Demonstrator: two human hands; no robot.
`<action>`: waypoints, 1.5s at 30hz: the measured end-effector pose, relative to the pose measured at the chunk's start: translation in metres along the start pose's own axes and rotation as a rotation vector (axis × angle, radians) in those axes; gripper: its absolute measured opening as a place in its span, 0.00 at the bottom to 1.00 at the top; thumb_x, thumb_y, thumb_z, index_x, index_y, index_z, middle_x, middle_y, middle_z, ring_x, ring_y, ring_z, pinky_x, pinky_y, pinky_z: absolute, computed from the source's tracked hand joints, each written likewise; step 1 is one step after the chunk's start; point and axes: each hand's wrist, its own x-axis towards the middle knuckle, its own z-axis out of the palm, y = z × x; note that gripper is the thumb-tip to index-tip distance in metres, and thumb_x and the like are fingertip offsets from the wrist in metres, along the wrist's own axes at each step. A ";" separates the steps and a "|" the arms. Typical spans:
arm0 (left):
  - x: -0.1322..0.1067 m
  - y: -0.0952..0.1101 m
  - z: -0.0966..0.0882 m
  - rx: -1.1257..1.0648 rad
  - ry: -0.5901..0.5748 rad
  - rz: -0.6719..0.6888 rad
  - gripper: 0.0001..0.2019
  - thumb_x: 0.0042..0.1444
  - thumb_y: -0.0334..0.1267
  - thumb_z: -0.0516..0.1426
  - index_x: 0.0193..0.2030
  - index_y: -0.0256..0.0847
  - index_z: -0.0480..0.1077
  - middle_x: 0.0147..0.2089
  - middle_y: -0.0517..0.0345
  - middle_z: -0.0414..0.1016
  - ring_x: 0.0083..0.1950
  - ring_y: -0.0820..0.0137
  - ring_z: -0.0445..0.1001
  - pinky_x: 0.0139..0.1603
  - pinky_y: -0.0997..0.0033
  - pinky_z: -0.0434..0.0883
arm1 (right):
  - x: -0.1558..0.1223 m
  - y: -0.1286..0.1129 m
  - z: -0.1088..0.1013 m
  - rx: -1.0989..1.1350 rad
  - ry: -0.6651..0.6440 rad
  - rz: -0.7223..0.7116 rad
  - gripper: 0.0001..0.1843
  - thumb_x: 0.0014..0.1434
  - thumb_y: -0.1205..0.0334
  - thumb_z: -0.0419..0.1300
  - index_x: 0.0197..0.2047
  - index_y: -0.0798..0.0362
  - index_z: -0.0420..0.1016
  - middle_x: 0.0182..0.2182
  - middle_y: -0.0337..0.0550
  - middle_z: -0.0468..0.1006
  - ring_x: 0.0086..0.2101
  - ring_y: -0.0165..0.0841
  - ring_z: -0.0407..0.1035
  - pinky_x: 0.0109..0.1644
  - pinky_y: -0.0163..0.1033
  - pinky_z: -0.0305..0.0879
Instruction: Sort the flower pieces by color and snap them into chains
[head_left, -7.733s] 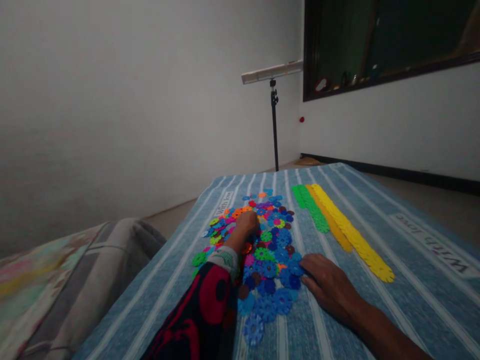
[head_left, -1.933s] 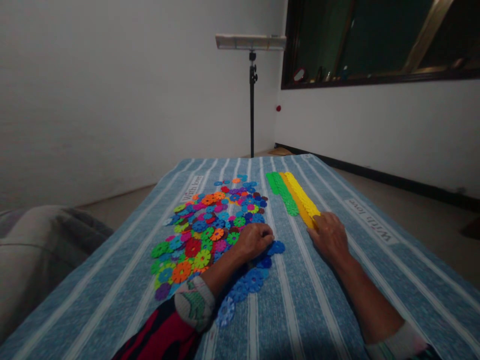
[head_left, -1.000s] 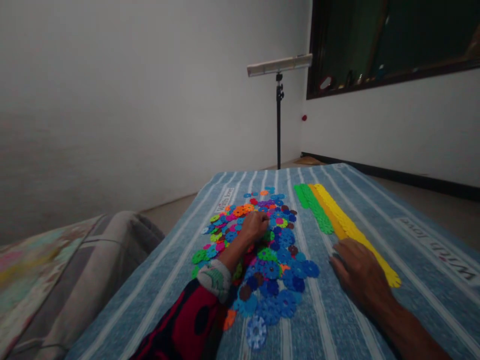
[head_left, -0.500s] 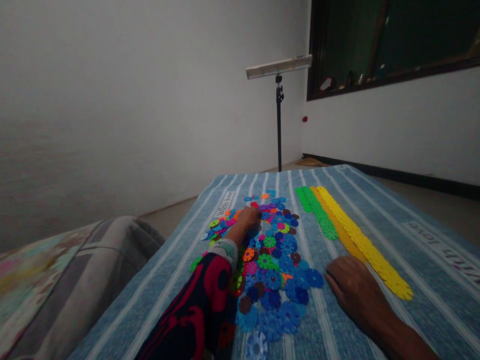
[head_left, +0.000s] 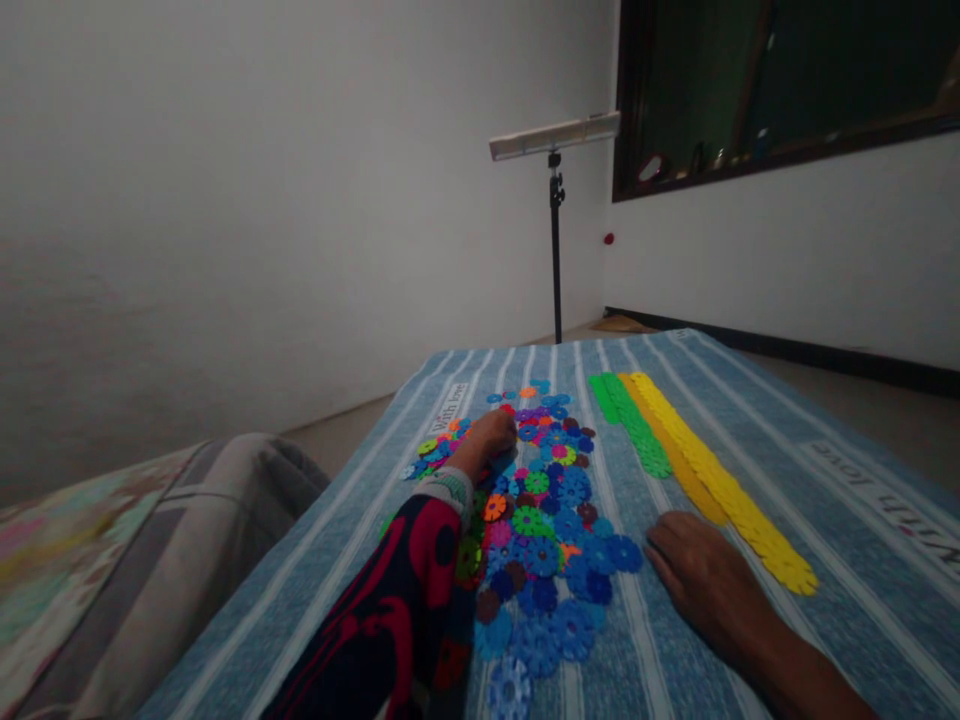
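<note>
A person's left hand reaches far forward across a striped blue cloth, arm stretched out in a red-and-black patterned sleeve, wrist bent down. The curled fingers rest on the far left part of a pile of flat, flower-shaped plastic discs. Whether those fingers pinch a disc or only press on the heap cannot be told from this view.

The right hand lies palm down on the cloth, fingers loosely spread and empty, forearm bare, just beside the nearest blue discs at the pile's right edge.

The discs, in blue, green, pink, orange, purple and brown, lie loose and overlapping in the middle of the cloth, with blue ones thickest at the near end.

To the right of the pile, three sorted rows run side by side away from the camera: a short green row, an orange-yellow row and the longest, a bright yellow row, whose near end lies just beyond the right hand.

Folded bedding sits at the left, and a light bar on a stand rises against the wall under a dark window.
</note>
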 end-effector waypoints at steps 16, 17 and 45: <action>-0.001 -0.005 -0.006 0.018 -0.025 -0.016 0.06 0.38 0.30 0.61 0.27 0.37 0.77 0.26 0.58 0.76 0.33 0.67 0.75 0.34 0.74 0.68 | 0.003 0.000 -0.003 0.005 0.007 0.001 0.12 0.64 0.69 0.54 0.29 0.50 0.67 0.29 0.42 0.71 0.32 0.36 0.67 0.38 0.41 0.60; -0.002 -0.006 -0.007 0.023 -0.010 -0.025 0.07 0.37 0.30 0.62 0.27 0.37 0.77 0.26 0.58 0.76 0.34 0.66 0.75 0.34 0.74 0.68 | 0.003 0.001 -0.003 0.007 0.006 -0.002 0.11 0.64 0.69 0.54 0.29 0.50 0.67 0.29 0.42 0.71 0.32 0.36 0.67 0.38 0.41 0.60; -0.072 0.199 0.046 -0.513 -0.098 0.456 0.09 0.46 0.25 0.57 0.33 0.35 0.79 0.29 0.59 0.77 0.30 0.73 0.71 0.35 0.74 0.69 | 0.001 0.103 -0.047 0.400 0.576 1.110 0.22 0.51 0.47 0.58 0.33 0.57 0.83 0.30 0.49 0.83 0.33 0.44 0.75 0.38 0.43 0.67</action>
